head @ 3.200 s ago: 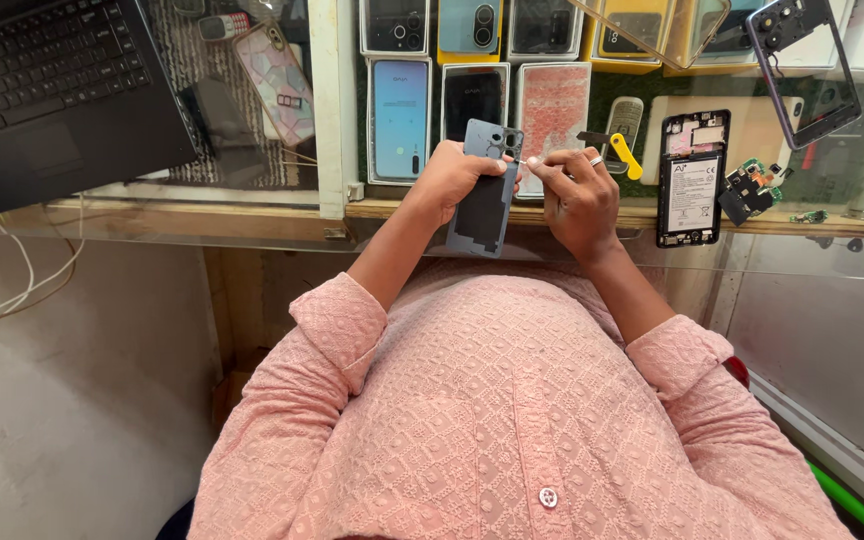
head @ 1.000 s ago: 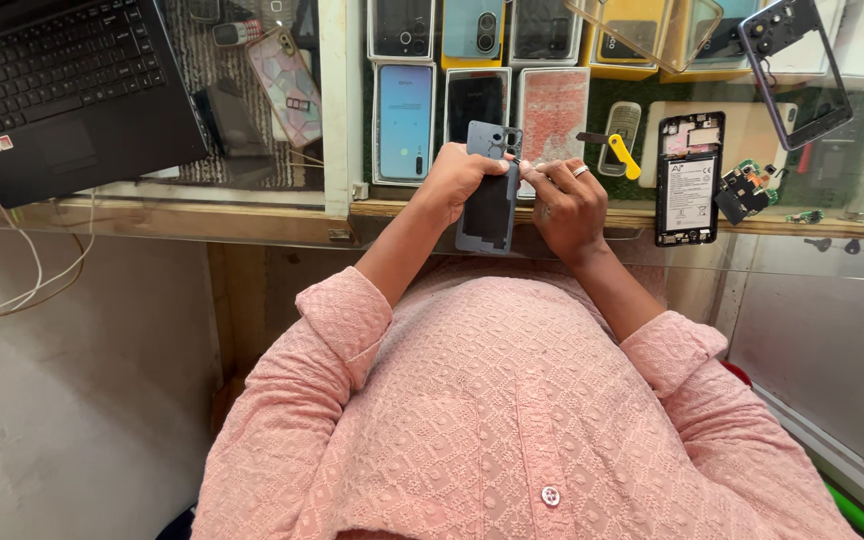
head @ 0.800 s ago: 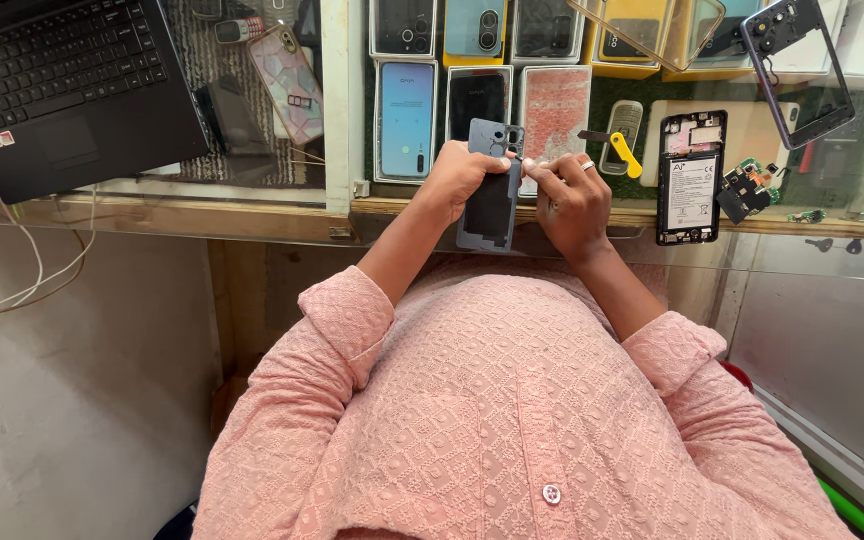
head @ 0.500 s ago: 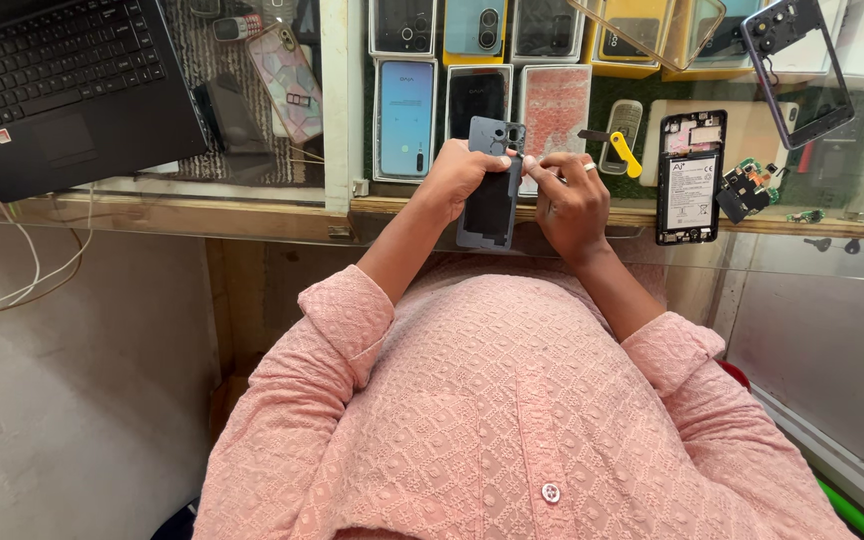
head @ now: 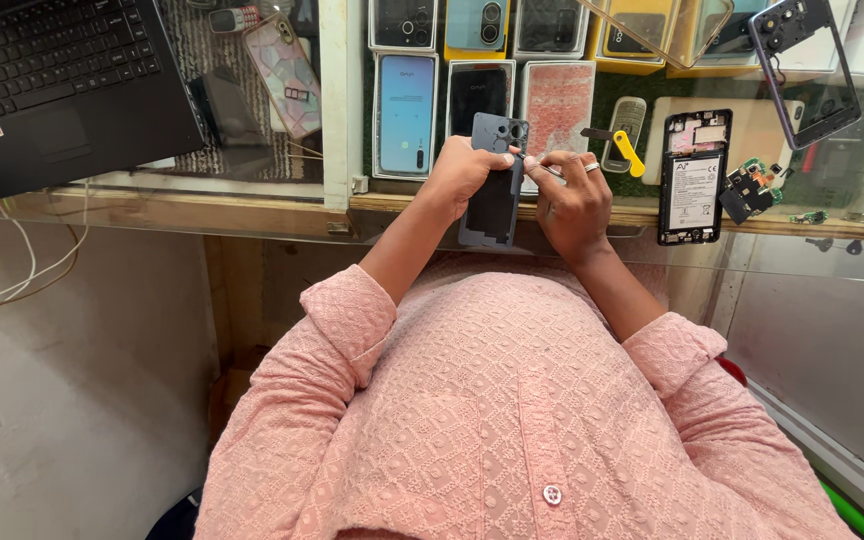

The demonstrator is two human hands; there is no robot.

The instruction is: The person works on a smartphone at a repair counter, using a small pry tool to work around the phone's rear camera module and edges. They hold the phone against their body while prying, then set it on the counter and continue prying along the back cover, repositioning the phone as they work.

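My left hand [head: 462, 175] grips a dark grey phone back cover [head: 493, 200] with round camera cut-outs at its top, holding it upright over the glass counter's front edge. My right hand [head: 572, 195], a ring on one finger, pinches a thin metal tool [head: 542, 166] whose tip touches the cover's right edge near the camera holes. Both arms wear pink embroidered sleeves.
An opened phone [head: 693, 178] with its battery showing lies right of my hands, beside small dark parts [head: 747, 187], a yellow-handled tool [head: 628, 152] and a phone frame [head: 808, 60]. A black laptop [head: 57, 85] sits far left. Several phones lie under the glass counter [head: 252, 205].
Both hands stay on the cover with only small shifts; the tool tip remains at its upper right edge. The view has drifted slightly.
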